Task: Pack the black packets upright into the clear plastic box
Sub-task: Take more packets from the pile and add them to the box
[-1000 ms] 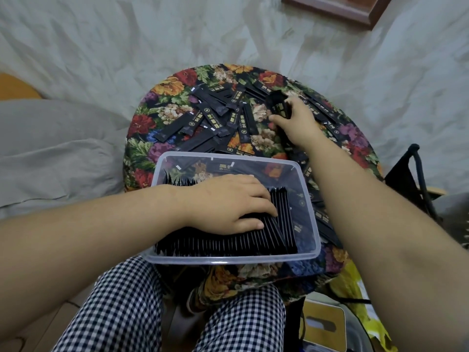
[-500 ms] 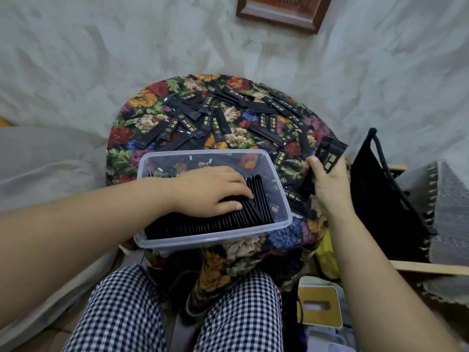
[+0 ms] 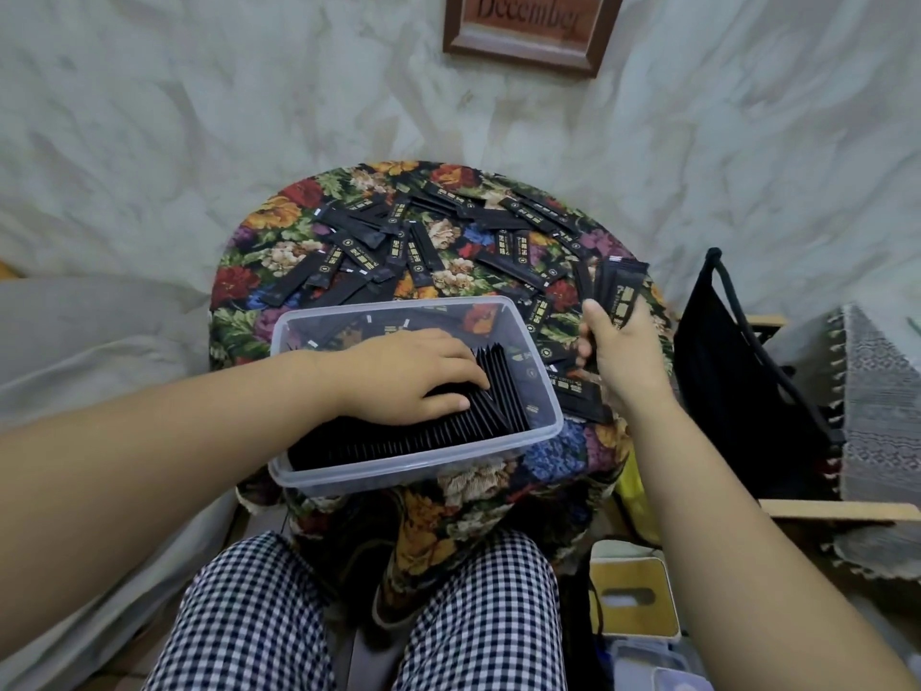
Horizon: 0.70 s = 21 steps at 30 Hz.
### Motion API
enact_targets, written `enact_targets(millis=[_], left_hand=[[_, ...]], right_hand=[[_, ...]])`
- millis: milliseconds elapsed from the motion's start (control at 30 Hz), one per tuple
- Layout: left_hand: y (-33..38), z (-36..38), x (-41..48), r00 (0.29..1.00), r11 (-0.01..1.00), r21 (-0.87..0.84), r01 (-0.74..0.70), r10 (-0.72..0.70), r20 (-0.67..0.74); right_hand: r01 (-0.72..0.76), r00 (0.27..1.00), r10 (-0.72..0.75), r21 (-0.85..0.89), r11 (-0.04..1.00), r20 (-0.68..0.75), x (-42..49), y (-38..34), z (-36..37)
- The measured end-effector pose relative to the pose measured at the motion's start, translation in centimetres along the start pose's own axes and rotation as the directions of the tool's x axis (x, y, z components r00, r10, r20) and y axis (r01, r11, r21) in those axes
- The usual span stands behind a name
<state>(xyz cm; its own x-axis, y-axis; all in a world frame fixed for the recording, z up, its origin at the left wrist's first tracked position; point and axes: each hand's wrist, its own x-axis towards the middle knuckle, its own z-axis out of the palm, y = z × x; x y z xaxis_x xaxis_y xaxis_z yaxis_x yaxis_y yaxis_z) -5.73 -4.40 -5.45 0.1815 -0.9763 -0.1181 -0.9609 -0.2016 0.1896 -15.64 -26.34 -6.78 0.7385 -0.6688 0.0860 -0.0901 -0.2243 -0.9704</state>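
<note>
Right grip: the right hand (image 3: pixel 620 356), right of the middle of the frame, was closed around a small bunch of black packets (image 3: pixel 622 291), just beside the box.
Left grip: the left hand (image 3: pixel 413 374) lay flat with loose fingers on the upright row (image 3: pixel 413 441), holding nothing.
Box: the clear plastic box (image 3: pixel 423 466) sat at the centre, on the flowery worktop (image 3: pixel 259 291).
Loose packets (image 3: pixel 413 246): spread above the box.
</note>
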Motion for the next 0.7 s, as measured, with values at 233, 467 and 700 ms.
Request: enact_targets(millis=[233,467,700], left_hand=[[0.0,0.1,0.0,1.000,1.000,0.007,0.003,-0.003,-0.004],[0.0,0.1,0.0,1.000,1.000,0.010,0.013,-0.013,0.006],[0.1,0.2,-0.1,1.000,1.000,0.015,0.025,-0.024,-0.015]], right_hand=[[-0.267,0.905,0.209,0.113,0.957,0.371,-2.8,-4.3,0.5],[-0.012,0.834,0.191,-0.329,0.944,0.517,-5.0,-8.0,0.0],[0.326,0.772,0.162,-0.602,0.729,0.614,-4.4,-9.2,2.0]])
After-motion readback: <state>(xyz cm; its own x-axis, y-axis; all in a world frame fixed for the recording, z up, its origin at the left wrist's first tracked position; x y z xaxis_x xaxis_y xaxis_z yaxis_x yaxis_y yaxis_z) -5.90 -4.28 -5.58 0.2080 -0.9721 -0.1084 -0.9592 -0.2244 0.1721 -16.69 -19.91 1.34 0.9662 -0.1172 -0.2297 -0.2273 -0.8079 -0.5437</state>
